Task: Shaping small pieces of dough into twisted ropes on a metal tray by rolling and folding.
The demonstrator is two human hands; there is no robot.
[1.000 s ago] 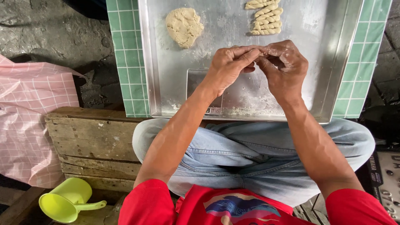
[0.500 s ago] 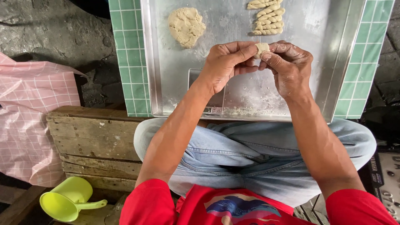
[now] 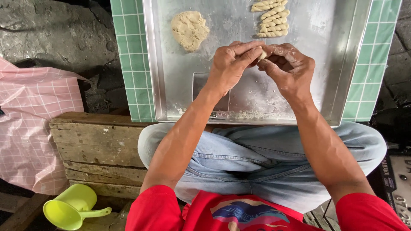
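Left hand (image 3: pixel 231 64) and right hand (image 3: pixel 287 68) together above the metal tray (image 3: pixel 342 85), fingertips meeting; small piece of pale dough (image 3: pixel 262 54) pinched between the fingers of both, only a sliver showing between left thumb and right forefinger; both hands curled nearly closed around it, knuckles up, floury on the right. Further up the tray to the left, a flattened lump of dough (image 3: pixel 190 29), apart from the hands; at the top centre-right, a row of twisted dough sticks (image 3: pixel 272 18) lying side by side, just beyond the right hand's knuckles. Clear plastic scraper (image 3: pixel 209 92) flat on the tray under the left wrist, partly hidden. Tray resting on a green tiled surface (image 3: pixel 128 60), near edge over the knees in pale blue jeans (image 3: pixel 257 158). Pink checked cloth (image 3: pixel 30 124) off to the left beside a worn wooden crate (image 3: pixel 98 149); lime-green plastic scoop (image 3: pixel 70 207) low at the left corner.
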